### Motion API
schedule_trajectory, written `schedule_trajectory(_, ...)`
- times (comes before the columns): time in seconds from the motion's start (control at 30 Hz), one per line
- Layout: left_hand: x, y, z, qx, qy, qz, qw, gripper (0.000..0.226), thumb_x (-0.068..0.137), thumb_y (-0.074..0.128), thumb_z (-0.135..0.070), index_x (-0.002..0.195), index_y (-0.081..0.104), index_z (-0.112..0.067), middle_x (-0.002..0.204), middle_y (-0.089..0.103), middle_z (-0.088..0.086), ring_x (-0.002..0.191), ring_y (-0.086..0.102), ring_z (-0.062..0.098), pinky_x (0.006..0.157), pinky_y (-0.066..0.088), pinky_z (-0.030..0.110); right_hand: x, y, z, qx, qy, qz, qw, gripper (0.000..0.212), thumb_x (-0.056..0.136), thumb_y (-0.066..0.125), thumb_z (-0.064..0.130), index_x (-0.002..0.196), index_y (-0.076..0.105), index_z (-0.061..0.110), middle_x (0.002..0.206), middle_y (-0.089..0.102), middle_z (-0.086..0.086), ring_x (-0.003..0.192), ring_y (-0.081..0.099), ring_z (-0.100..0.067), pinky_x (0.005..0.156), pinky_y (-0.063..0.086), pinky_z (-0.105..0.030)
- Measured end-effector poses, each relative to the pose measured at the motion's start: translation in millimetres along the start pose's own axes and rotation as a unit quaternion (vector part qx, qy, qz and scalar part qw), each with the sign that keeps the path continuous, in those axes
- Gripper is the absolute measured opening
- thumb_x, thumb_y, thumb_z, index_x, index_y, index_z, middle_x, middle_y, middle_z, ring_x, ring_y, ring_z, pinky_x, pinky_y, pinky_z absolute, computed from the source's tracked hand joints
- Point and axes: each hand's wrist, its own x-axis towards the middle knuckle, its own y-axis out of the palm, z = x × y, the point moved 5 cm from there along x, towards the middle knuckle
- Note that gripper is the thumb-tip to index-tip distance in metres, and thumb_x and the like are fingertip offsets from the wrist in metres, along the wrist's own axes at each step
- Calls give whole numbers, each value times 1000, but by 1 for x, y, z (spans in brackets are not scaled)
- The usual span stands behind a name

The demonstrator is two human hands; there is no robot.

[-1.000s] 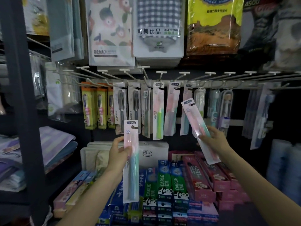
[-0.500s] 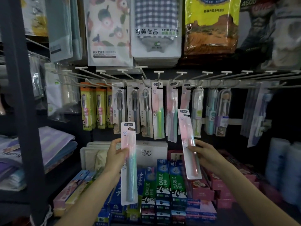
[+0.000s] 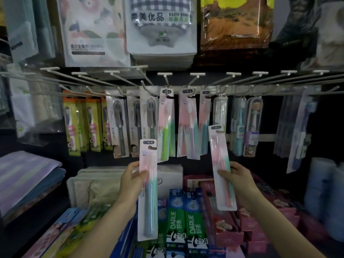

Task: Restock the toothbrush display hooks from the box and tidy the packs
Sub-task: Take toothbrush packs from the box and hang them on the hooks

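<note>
two packs are in hand and not yet hung. the left hand (image 3: 130, 185) is closed round the blue toothbrush pack (image 3: 148, 190), held upright. the right hand (image 3: 236, 180) is closed round the pink toothbrush pack (image 3: 221, 168), tilted slightly. directly above both hands, the display hooks (image 3: 167, 84) already carry matching packs. hanging and tidying appear outstanding. no box is visible.

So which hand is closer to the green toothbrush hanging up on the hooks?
Left. The left hand holds its pack just below and slightly left of the green toothbrush. The right hand holds its pack lower and well off to the right.
</note>
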Motion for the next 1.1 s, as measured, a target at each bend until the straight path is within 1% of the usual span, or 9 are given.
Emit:
schedule_trajectory(0.13, 11, 7, 2, 8, 13, -15, 1000, 26, 89, 55, -3, 111, 49, -16, 90, 57, -4, 79, 55, 12, 65, 42, 25, 5, 10, -11, 36, 6, 33, 999, 17, 86, 60, -1, 100, 59, 9, 90, 65, -10, 78, 62, -24, 68, 50, -33)
schedule_trajectory(0.27, 15, 11, 2, 14, 11, -28, 999, 25, 90, 54, -5, 111, 48, -17, 97, 58, 1, 83, 55, 15, 66, 43, 24, 5, 14, -16, 91, -17, 26, 995, 20, 86, 60, 1, 105, 60, 8, 95, 66, -9, 84, 62, -24, 72, 50, -34)
schedule_trajectory(0.37, 16, 14, -1, 20, 16, -29, 999, 23, 91, 53, -6, 111, 49, -17, 98, 59, 1, 86, 56, 15, 66, 43, 24, 5, 19, -10, 79, -40, 46, 995, 18, 86, 60, 2, 100, 61, 14, 98, 67, -5, 87, 63, -22, 74, 52, -33)
schedule_trajectory(0.47, 18, 16, -2, 16, 17, -36, 999, 23, 91, 53, -6, 110, 48, -16, 93, 60, -2, 83, 57, 14, 68, 44, 27, 8, 20, -8, 58, -38, 50, 996, 22, 87, 60, 1, 106, 60, 11, 100, 67, -6, 91, 64, -22, 82, 52, -35)
schedule_trajectory(0.6, 18, 20, -1, 12, 14, -32, 999, 24, 91, 53, -6, 111, 48, -17, 92, 60, -3, 85, 58, 16, 73, 45, 29, 16, 15, -14, 77, 11, 54, 996, 22, 86, 61, 0, 107, 59, 8, 97, 66, -9, 88, 63, -25, 75, 52, -35)
schedule_trajectory(0.73, 17, 20, 1, 14, 6, -27, 1000, 25, 92, 53, -7, 116, 48, -15, 104, 60, 3, 97, 57, 22, 79, 45, 35, 19, 13, -20, 51, 39, 65, 996, 25, 85, 63, 0, 109, 59, 7, 96, 66, -10, 84, 63, -26, 72, 50, -34)
schedule_trajectory(0.8, 17, 20, 3, 18, 5, -26, 999, 24, 92, 53, -8, 115, 49, -14, 106, 60, 3, 98, 57, 22, 80, 45, 35, 18, 12, -21, 58, 39, 63, 996, 26, 84, 63, 0, 109, 59, 7, 95, 67, -10, 84, 63, -26, 71, 50, -34)
schedule_trajectory(0.97, 18, 20, 2, 19, 3, -21, 1000, 24, 92, 53, -8, 116, 51, -12, 108, 62, 5, 100, 58, 25, 81, 45, 37, 12, 8, -14, 62, 9, 63, 996, 24, 84, 64, 1, 105, 60, 12, 96, 68, -9, 85, 64, -25, 76, 51, -37)
schedule_trajectory(1.1, 17, 20, -7, 26, 25, -12, 999, 17, 92, 51, -7, 108, 56, -13, 102, 64, 4, 93, 60, 21, 72, 47, 31, 7, -4, 0, 87, -45, 32, 995, 20, 83, 63, -1, 96, 61, 15, 96, 69, -7, 87, 64, -24, 77, 52, -37)
